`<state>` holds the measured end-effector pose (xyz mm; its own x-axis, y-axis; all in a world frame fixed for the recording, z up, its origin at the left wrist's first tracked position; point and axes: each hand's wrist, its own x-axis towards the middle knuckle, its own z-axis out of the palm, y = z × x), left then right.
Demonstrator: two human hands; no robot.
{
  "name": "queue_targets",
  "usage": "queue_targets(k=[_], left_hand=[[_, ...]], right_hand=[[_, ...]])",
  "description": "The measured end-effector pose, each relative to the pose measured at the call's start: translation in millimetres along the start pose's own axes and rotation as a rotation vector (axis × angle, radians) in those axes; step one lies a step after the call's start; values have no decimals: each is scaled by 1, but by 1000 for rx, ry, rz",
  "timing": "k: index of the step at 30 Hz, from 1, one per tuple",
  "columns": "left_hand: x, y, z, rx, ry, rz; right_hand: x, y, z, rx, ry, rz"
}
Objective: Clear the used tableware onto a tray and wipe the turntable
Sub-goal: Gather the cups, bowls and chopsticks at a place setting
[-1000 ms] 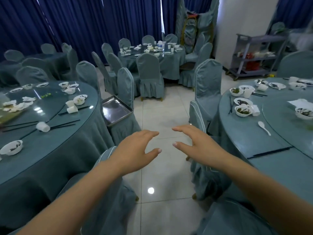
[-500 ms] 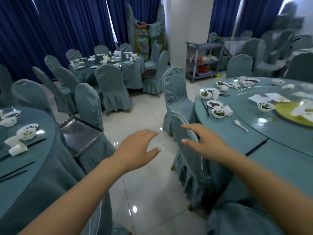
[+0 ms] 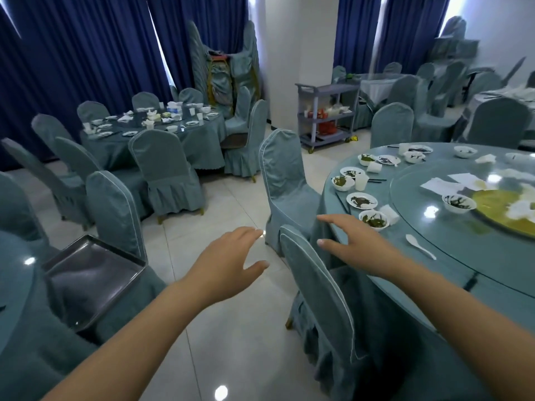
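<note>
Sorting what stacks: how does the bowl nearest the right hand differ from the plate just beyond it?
The bowl is deeper with raised sides; the plate is flat and wider. The bowl holds green leafy scraps; the plate holds darker scraps. The bowl touches a folded napkin; the plate stands clear of it. Both are white, round, used.

Blue curtains [image 3: 86,53], white pillar [image 3: 298,62], tiled floor [image 3: 231,328], covered chairs [image 3: 168,175], grey cart [image 3: 327,114]

The turntable [image 3: 434,198] runs off the right edge; far tabletop [image 3: 150,125] dishes are too small to identify; the tray [image 3: 86,273] is partly hidden.
</note>
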<state>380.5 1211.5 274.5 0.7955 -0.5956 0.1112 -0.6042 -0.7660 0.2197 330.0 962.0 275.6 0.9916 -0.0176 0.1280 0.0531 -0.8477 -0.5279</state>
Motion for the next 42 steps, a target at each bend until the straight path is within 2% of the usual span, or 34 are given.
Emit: queue_targets(k=[6,15,23,30,37,42], left_hand=[[110,-14,7,-16,-29,-45],[255,-50,35,-81,-56,35],[407,-135,47,-98,-69,264],[535,-200,25,-76,-131,495],[645,-209,38,-106,-152,636],[711,-193,62,-115,-211,700]], right_hand=[[95,49,-17,20,-24,18],[212,103,-22,9,6,120],[343,122,-12,-17,135,248],[436,126,-5,-39,217,449],[491,160,-13,-96,294,577],[518,212,-22,-57,325,672]])
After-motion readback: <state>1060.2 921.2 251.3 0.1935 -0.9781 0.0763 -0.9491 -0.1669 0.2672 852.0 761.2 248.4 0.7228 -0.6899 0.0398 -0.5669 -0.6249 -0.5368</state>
